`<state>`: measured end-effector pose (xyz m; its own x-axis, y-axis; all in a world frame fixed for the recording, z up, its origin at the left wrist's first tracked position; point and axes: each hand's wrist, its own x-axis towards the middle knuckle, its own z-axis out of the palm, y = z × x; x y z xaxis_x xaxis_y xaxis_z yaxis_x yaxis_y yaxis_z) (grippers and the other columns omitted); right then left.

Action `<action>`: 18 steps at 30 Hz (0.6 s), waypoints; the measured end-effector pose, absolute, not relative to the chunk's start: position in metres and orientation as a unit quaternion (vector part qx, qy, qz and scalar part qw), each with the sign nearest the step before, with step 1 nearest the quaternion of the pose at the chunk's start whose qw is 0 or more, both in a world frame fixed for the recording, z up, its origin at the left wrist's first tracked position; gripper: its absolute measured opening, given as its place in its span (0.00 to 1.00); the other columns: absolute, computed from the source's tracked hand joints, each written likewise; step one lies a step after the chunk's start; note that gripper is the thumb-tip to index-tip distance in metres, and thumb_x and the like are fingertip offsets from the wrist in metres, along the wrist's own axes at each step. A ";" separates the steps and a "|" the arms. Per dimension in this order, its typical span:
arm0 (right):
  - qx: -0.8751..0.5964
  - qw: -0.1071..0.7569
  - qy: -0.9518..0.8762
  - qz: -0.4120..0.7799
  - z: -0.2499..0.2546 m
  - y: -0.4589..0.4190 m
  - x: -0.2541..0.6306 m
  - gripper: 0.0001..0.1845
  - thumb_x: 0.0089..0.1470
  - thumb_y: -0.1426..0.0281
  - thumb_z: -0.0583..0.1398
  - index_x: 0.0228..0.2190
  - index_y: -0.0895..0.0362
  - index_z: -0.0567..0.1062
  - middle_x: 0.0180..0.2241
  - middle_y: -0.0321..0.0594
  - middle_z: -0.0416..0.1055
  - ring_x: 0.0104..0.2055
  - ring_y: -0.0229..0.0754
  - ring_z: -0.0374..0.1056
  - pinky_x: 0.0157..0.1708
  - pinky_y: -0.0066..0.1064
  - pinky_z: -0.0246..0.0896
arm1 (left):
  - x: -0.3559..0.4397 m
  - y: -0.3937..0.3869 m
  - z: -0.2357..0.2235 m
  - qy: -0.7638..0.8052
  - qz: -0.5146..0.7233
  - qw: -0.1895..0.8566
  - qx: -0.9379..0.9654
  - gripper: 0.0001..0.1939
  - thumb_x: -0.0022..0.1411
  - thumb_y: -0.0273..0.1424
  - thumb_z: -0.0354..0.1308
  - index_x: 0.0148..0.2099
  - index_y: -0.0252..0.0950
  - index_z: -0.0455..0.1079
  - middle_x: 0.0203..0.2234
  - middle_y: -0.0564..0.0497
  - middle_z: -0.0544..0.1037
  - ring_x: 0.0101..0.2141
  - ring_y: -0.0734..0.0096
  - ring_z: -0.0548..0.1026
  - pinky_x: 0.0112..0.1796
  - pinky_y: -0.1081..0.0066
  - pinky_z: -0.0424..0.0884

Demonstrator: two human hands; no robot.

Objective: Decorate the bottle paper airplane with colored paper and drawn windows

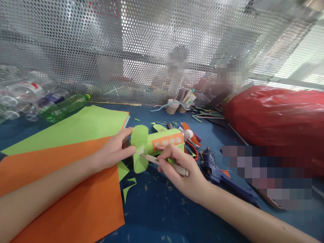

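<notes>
A small plastic bottle wrapped in light green paper [152, 137] lies on its side, with its white cap [189, 134] pointing right. On its body is an orange strip [168, 139] bearing a row of pale spots. A rounded green paper piece [140, 135] stands across its left end. My left hand [117, 148] steadies that end, thumb and fingers around the bottle. In my right hand [178, 167] is a pale marker [181, 169], its tip touching a whitish patch on the green piece.
Green sheets [76, 126] and orange sheets [96, 199] lie left, near plastic bottles [67, 107]. A dark blue glue gun [215, 168] and red-handled scissors [191, 148] are right. Cups of markers [172, 107] stand behind, a red bag [275, 118] far right, before a perforated metal screen [141, 50].
</notes>
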<state>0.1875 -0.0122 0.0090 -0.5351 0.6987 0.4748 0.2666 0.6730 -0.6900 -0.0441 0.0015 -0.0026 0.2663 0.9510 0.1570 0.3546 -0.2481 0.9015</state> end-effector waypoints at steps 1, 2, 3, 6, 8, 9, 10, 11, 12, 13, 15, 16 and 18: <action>-0.289 0.385 -0.831 0.279 0.009 -0.012 0.188 0.08 0.58 0.75 0.55 0.28 0.54 0.66 0.23 0.32 0.68 0.25 0.34 0.61 0.36 0.33 0.66 | -0.044 0.001 -0.003 0.469 0.383 0.394 0.691 0.17 0.58 0.36 0.55 0.49 0.39 0.64 0.44 0.46 0.76 0.46 0.54 0.75 0.44 0.59 0.72; -0.289 0.384 -0.832 0.278 0.009 -0.012 0.188 0.08 0.58 0.75 0.55 0.28 0.53 0.66 0.23 0.32 0.68 0.25 0.35 0.62 0.36 0.33 0.66 | -0.044 0.001 -0.003 0.467 0.386 0.395 0.690 0.17 0.58 0.36 0.55 0.49 0.39 0.64 0.45 0.46 0.76 0.47 0.54 0.75 0.45 0.59 0.72; -0.290 0.383 -0.832 0.277 0.009 -0.012 0.188 0.08 0.58 0.75 0.55 0.28 0.53 0.66 0.23 0.31 0.68 0.25 0.35 0.62 0.36 0.33 0.66 | -0.044 0.001 -0.003 0.468 0.386 0.396 0.690 0.17 0.58 0.36 0.55 0.49 0.39 0.64 0.45 0.46 0.76 0.47 0.54 0.75 0.45 0.59 0.72; -0.294 0.379 -0.832 0.278 0.009 -0.012 0.188 0.08 0.58 0.75 0.55 0.27 0.53 0.66 0.22 0.31 0.68 0.26 0.35 0.63 0.36 0.33 0.67 | -0.044 0.001 -0.003 0.471 0.386 0.395 0.688 0.17 0.58 0.35 0.55 0.49 0.39 0.64 0.46 0.46 0.76 0.47 0.54 0.75 0.45 0.59 0.72; -0.297 0.382 -0.829 0.279 0.010 -0.012 0.187 0.08 0.57 0.75 0.55 0.27 0.53 0.66 0.22 0.31 0.68 0.25 0.34 0.63 0.36 0.33 0.67 | -0.044 0.001 -0.003 0.470 0.385 0.396 0.689 0.17 0.57 0.36 0.55 0.49 0.39 0.64 0.46 0.46 0.76 0.48 0.54 0.75 0.45 0.59 0.72; -0.298 0.386 -0.827 0.280 0.010 -0.012 0.187 0.08 0.57 0.76 0.55 0.27 0.53 0.65 0.22 0.31 0.67 0.25 0.34 0.62 0.36 0.33 0.67 | -0.044 0.002 -0.003 0.468 0.385 0.396 0.690 0.17 0.57 0.36 0.55 0.49 0.39 0.64 0.45 0.46 0.77 0.48 0.54 0.75 0.45 0.59 0.72; -0.298 0.391 -0.824 0.281 0.011 -0.012 0.186 0.08 0.57 0.76 0.55 0.26 0.53 0.65 0.22 0.31 0.67 0.24 0.34 0.61 0.36 0.33 0.67 | -0.044 0.002 -0.003 0.468 0.384 0.396 0.691 0.17 0.58 0.36 0.55 0.49 0.39 0.64 0.44 0.47 0.77 0.48 0.53 0.75 0.44 0.59 0.72; -0.296 0.396 -0.822 0.283 0.011 -0.012 0.186 0.09 0.57 0.76 0.55 0.26 0.53 0.65 0.22 0.31 0.68 0.24 0.33 0.61 0.36 0.33 0.67 | -0.044 0.003 -0.003 0.469 0.382 0.393 0.692 0.16 0.58 0.36 0.55 0.48 0.39 0.65 0.44 0.47 0.77 0.48 0.53 0.75 0.44 0.59 0.72; -0.293 0.398 -0.822 0.284 0.011 -0.012 0.186 0.09 0.57 0.76 0.55 0.26 0.53 0.64 0.22 0.31 0.68 0.23 0.33 0.61 0.36 0.33 0.67 | -0.044 0.003 -0.003 0.470 0.382 0.390 0.694 0.16 0.57 0.36 0.55 0.48 0.39 0.65 0.43 0.47 0.77 0.48 0.53 0.75 0.44 0.59 0.73; -0.290 0.397 -0.823 0.284 0.011 -0.012 0.186 0.08 0.57 0.76 0.55 0.27 0.53 0.65 0.22 0.31 0.68 0.23 0.33 0.60 0.36 0.33 0.67 | -0.045 0.003 -0.004 0.470 0.382 0.387 0.695 0.16 0.57 0.36 0.55 0.48 0.39 0.65 0.43 0.47 0.77 0.48 0.53 0.75 0.44 0.59 0.73; -0.288 0.394 -0.825 0.285 0.011 -0.012 0.186 0.08 0.57 0.76 0.55 0.27 0.53 0.65 0.22 0.31 0.67 0.23 0.33 0.60 0.36 0.33 0.67 | -0.045 0.003 -0.004 0.469 0.384 0.388 0.694 0.16 0.58 0.36 0.55 0.48 0.39 0.65 0.44 0.46 0.77 0.48 0.53 0.75 0.45 0.58 0.73; -0.289 0.394 -0.824 0.287 0.010 -0.012 0.186 0.08 0.57 0.76 0.55 0.27 0.53 0.65 0.22 0.31 0.68 0.24 0.33 0.61 0.36 0.33 0.67 | -0.045 0.003 -0.005 0.468 0.385 0.389 0.694 0.16 0.58 0.36 0.55 0.49 0.39 0.65 0.45 0.46 0.77 0.48 0.53 0.75 0.45 0.58 0.72; -0.294 0.397 -0.818 0.295 0.009 -0.012 0.187 0.08 0.57 0.75 0.55 0.27 0.53 0.65 0.23 0.32 0.68 0.25 0.35 0.63 0.35 0.32 0.67 | -0.045 0.003 -0.005 0.465 0.385 0.392 0.694 0.17 0.58 0.36 0.55 0.50 0.39 0.65 0.46 0.46 0.77 0.49 0.53 0.75 0.47 0.58 0.72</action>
